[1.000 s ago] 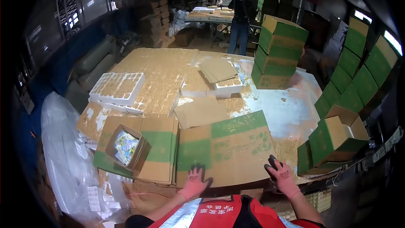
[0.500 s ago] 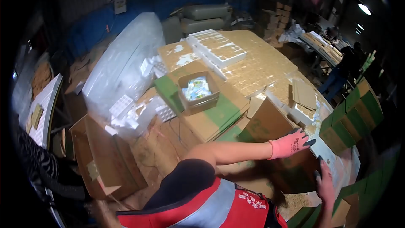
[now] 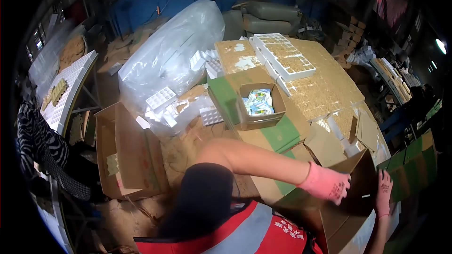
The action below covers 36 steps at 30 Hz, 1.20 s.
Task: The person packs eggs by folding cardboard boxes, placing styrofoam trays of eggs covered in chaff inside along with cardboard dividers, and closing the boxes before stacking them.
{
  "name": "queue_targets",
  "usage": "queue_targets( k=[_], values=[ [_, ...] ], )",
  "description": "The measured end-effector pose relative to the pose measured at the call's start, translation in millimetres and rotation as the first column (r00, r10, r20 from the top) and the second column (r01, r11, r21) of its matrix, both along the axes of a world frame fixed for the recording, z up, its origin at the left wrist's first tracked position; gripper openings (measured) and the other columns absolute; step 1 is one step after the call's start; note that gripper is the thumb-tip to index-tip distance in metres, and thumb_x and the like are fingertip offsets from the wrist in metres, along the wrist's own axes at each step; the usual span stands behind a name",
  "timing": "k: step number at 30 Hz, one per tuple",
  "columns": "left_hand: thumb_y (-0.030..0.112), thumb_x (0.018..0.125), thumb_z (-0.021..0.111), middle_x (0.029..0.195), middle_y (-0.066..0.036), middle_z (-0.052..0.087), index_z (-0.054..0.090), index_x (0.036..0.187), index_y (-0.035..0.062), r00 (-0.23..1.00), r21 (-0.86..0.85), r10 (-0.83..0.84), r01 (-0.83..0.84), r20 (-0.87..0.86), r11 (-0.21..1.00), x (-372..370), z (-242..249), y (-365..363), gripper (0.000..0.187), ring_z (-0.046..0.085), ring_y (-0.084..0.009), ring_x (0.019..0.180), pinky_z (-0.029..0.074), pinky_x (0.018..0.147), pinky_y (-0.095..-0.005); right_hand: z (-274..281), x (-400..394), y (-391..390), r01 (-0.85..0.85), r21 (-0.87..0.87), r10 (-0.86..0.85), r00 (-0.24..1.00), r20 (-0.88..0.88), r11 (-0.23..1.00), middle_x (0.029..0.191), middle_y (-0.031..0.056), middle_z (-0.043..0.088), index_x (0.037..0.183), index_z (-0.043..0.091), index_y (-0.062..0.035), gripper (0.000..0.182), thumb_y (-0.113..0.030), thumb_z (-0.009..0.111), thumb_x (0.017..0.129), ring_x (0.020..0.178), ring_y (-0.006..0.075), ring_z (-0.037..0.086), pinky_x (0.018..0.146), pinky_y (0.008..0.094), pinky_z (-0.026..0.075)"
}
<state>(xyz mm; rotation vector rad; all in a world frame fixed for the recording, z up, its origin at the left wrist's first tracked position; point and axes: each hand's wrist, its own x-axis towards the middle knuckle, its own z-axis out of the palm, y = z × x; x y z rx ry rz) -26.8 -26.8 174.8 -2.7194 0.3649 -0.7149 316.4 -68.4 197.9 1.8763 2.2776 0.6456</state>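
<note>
An open cardboard box (image 3: 351, 221) with a dark brown inside stands right in front of me. My left hand (image 3: 329, 184), in a pink glove, is closed at the box's left side, its fingers curled over the cardboard. My right hand (image 3: 384, 192), gloved in pink with dark fingertips, is at the box's right side, its fingers bent at the rim. A small pale strip (image 3: 366, 196) shows inside the box near that hand. My left forearm crosses in front of the stacked flat cardboard (image 3: 266, 186), which has green bands.
A small carton (image 3: 263, 121) of colourful packets sits on the flat cardboard. Behind it, a white divided tray (image 3: 287, 61) lies on a yellowish slab. A large clear plastic bag (image 3: 169, 56) and another open box (image 3: 141, 160) are left. Green-banded cartons (image 3: 414, 171) stand at right.
My view has swung, so the scene sits farther right. The cardboard box is now opened out with its inside showing. My left hand has lowered and curled; my right hand has risen to its side.
</note>
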Motion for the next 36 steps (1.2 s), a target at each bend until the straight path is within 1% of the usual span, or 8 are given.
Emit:
queue_targets(
  k=[4,12,17,23,25,28,33,36],
  values=[
    [0.018,0.075,0.059,0.093,-0.006,0.056,0.054,0.085,0.0074,0.938,-0.668,-0.002,-0.247,-0.348,0.702,-61.5,-18.6,65.7,0.016,0.052,-0.0241,0.098,0.040,0.095,-0.0405,-7.7,-2.6,-6.6,0.050,-0.087,-0.074,0.948,-0.310,0.995,0.108,0.0185,0.062,0.121,0.055,-0.0011,0.042,0.000,0.050,0.079,0.101,0.0336,0.059,0.086,0.0396,0.046],
    [0.021,0.093,0.037,0.137,-0.025,0.046,0.048,0.133,-0.0025,0.870,-0.171,0.490,-0.493,-0.061,0.853,50.0,-44.0,-31.7,0.048,0.044,-0.0431,0.127,0.024,0.113,-0.0567,-53.8,-52.9,-18.4,-0.047,-0.162,0.008,0.973,-0.232,0.986,0.085,0.0163,0.063,0.097,0.063,-0.0072,0.018,-0.014,0.052,0.084,0.084,0.0336,0.062,0.075,0.0425,0.048],
    [0.017,0.093,0.037,0.145,-0.023,0.039,0.046,0.136,0.0011,0.910,-0.379,0.406,-0.407,-0.084,0.831,94.0,-131.8,27.5,0.047,0.034,-0.0393,0.137,0.018,0.116,-0.0541,8.7,-73.8,-27.0,0.185,-0.572,-0.486,0.759,-0.433,0.799,0.094,0.0165,0.070,0.098,0.074,-0.0117,0.028,-0.032,0.060,0.085,0.088,0.0337,0.066,0.085,0.0395,0.051],
    [0.016,0.091,0.040,0.133,-0.022,0.049,0.054,0.127,0.0007,0.865,-0.157,0.339,-0.418,-0.370,0.895,79.9,-109.9,29.0,0.041,0.045,-0.0381,0.126,0.025,0.114,-0.0507,-92.5,-117.5,45.7,0.420,0.387,0.046,0.627,-0.777,0.821,0.120,0.0183,0.056,0.118,0.058,-0.0039,0.033,-0.011,0.055,0.086,0.115,0.0363,0.051,0.102,0.0428,0.039],
    [0.022,0.086,0.053,0.129,-0.023,0.051,0.056,0.121,-0.0009,0.796,0.057,0.302,-0.322,-0.524,0.945,48.1,-58.5,27.0,0.042,0.047,-0.0392,0.123,0.029,0.111,-0.0515,-122.0,-119.5,51.4,0.368,0.374,-0.059,0.776,-0.629,0.851,0.125,0.0195,0.052,0.123,0.054,-0.0041,0.037,-0.005,0.052,0.085,0.120,0.0383,0.045,0.105,0.0437,0.036],
    [0.031,0.079,0.069,0.128,-0.028,0.049,0.053,0.120,-0.0072,0.928,-0.516,0.373,-0.323,-0.008,0.793,-16.4,14.6,50.1,0.058,0.051,-0.0415,0.117,0.031,0.108,-0.0532,-98.0,-111.4,33.6,0.555,0.394,0.051,0.533,-0.845,0.733,0.121,0.0189,0.054,0.120,0.054,-0.0036,0.035,-0.001,0.048,0.086,0.117,0.0370,0.047,0.104,0.0435,0.037],
    [0.057,0.083,0.060,0.144,-0.038,0.025,0.030,0.140,-0.0101,0.918,-0.575,0.289,-0.395,-0.270,0.716,39.4,-61.0,-29.1,0.093,0.024,-0.0483,0.137,0.019,0.114,-0.0524,-133.8,-71.8,52.7,0.714,0.290,0.396,0.020,-0.918,0.638,0.124,0.0162,0.053,0.128,0.049,0.0003,0.036,-0.002,0.039,0.093,0.119,0.0280,0.050,0.106,0.0354,0.036],
    [0.056,0.088,0.053,0.148,-0.032,0.027,0.029,0.145,-0.0038,0.877,-0.527,0.317,-0.472,-0.360,0.707,40.8,-61.5,-7.5,0.086,0.023,-0.0434,0.140,0.015,0.116,-0.0497,-87.3,-92.2,-3.6,0.724,0.385,0.348,0.211,-0.913,0.572,0.128,0.0175,0.049,0.129,0.047,0.0010,0.037,-0.003,0.041,0.093,0.122,0.0299,0.046,0.108,0.0372,0.034]
  ],
)
